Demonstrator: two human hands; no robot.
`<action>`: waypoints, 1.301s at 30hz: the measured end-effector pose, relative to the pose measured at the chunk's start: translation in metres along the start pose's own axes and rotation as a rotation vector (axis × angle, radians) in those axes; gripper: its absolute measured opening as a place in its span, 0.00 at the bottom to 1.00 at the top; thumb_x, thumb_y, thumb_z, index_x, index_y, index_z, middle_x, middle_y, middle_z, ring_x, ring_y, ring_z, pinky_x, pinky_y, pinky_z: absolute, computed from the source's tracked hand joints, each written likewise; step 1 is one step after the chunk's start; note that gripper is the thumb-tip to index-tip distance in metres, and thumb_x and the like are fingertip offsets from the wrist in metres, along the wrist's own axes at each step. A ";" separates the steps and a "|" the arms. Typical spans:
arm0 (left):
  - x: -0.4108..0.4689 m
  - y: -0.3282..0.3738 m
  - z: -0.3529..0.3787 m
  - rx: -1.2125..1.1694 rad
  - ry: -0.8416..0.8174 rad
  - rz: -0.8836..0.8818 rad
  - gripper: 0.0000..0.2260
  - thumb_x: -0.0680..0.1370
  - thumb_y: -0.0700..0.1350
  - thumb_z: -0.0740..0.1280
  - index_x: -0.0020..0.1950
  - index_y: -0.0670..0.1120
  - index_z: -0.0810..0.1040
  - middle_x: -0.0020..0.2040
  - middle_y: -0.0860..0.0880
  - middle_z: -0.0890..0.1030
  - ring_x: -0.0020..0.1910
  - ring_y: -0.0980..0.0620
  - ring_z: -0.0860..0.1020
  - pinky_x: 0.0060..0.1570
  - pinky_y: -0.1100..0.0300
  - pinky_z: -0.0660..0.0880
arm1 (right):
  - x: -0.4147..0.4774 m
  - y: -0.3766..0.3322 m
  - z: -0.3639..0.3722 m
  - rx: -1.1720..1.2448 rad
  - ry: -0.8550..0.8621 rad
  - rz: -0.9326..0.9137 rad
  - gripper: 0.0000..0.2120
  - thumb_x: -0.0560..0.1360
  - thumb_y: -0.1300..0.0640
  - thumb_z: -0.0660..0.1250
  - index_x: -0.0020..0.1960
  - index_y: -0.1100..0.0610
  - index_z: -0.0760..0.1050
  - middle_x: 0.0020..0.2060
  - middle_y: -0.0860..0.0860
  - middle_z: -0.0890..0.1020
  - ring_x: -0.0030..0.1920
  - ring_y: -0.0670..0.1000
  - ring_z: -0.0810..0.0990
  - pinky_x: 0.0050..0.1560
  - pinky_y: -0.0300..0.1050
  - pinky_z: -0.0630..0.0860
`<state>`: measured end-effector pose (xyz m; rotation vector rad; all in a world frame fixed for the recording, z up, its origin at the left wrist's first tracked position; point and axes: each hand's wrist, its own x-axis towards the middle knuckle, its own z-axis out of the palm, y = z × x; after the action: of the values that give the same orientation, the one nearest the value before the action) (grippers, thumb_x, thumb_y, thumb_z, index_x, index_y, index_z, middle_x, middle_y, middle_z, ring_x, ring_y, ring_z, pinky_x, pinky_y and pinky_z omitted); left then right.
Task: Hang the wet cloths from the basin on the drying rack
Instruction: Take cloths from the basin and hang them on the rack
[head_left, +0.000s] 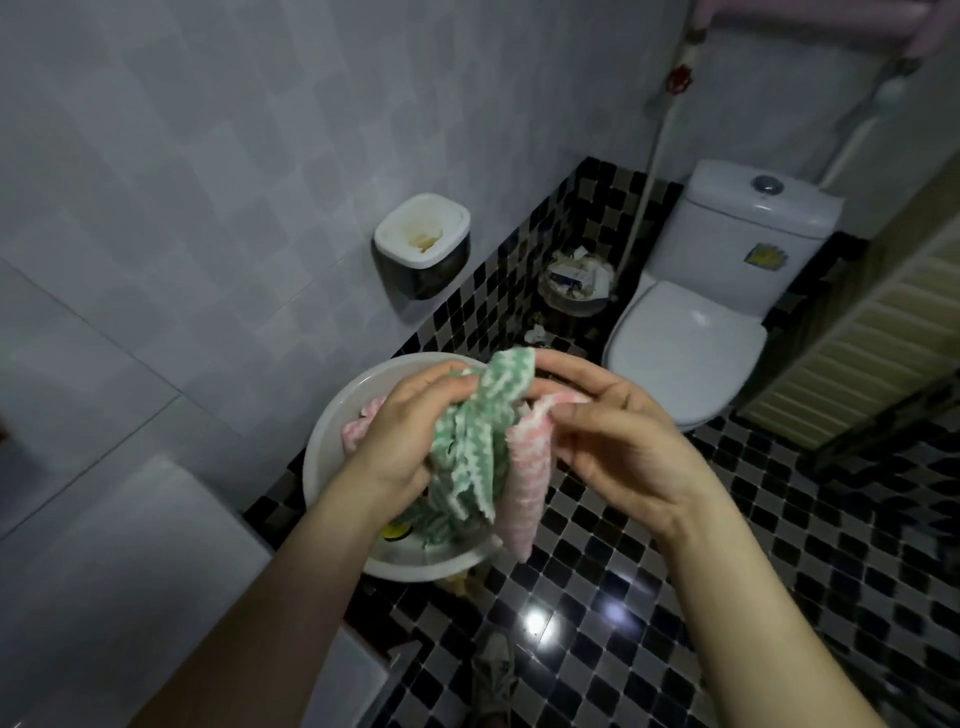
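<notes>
A white basin (332, 410) sits on the checkered floor below my hands. My left hand (410, 431) grips a green-and-white wavy cloth (467, 452), bunched and hanging over the basin. My right hand (613, 431) pinches the top of a pink-and-white cloth (530, 483) that dangles beside the green one, past the basin's right rim. Another pink cloth (356, 434) lies inside the basin at its left, and more green cloth rests at the bottom. At the top right, pink fabric (831, 21) hangs on a bar; the rack itself is mostly out of view.
A white toilet (691, 338) stands to the right. A waste bin (574, 283) full of paper sits in the corner. A wall-mounted tissue box (423, 244) is on the tiled wall. A white appliance top (130, 571) fills the lower left. My shoe (491, 670) shows below.
</notes>
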<state>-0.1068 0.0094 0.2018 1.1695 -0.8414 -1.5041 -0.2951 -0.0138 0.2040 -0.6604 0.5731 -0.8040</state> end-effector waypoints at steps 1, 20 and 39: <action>-0.001 0.000 0.009 -0.015 0.035 -0.005 0.05 0.76 0.40 0.65 0.41 0.45 0.79 0.36 0.46 0.82 0.36 0.51 0.80 0.40 0.59 0.76 | -0.010 -0.006 -0.003 -0.073 0.054 -0.027 0.21 0.70 0.73 0.66 0.62 0.66 0.75 0.48 0.58 0.84 0.47 0.53 0.83 0.53 0.48 0.81; -0.018 -0.021 0.206 0.874 -0.713 0.092 0.15 0.72 0.50 0.74 0.38 0.38 0.78 0.30 0.49 0.75 0.31 0.54 0.71 0.33 0.61 0.67 | -0.209 -0.082 -0.078 -1.182 0.696 -0.353 0.04 0.71 0.56 0.74 0.43 0.50 0.79 0.36 0.45 0.82 0.36 0.42 0.77 0.42 0.41 0.74; 0.001 -0.067 0.325 1.300 -0.786 0.416 0.06 0.68 0.49 0.71 0.33 0.50 0.78 0.27 0.53 0.77 0.30 0.52 0.75 0.31 0.56 0.70 | -0.364 -0.100 -0.123 -1.032 1.156 -0.285 0.03 0.73 0.58 0.71 0.43 0.51 0.80 0.35 0.45 0.80 0.34 0.43 0.79 0.39 0.41 0.76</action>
<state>-0.4377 0.0075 0.2328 1.0603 -2.6532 -0.9437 -0.6314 0.1852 0.2720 -1.2024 2.0611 -1.1156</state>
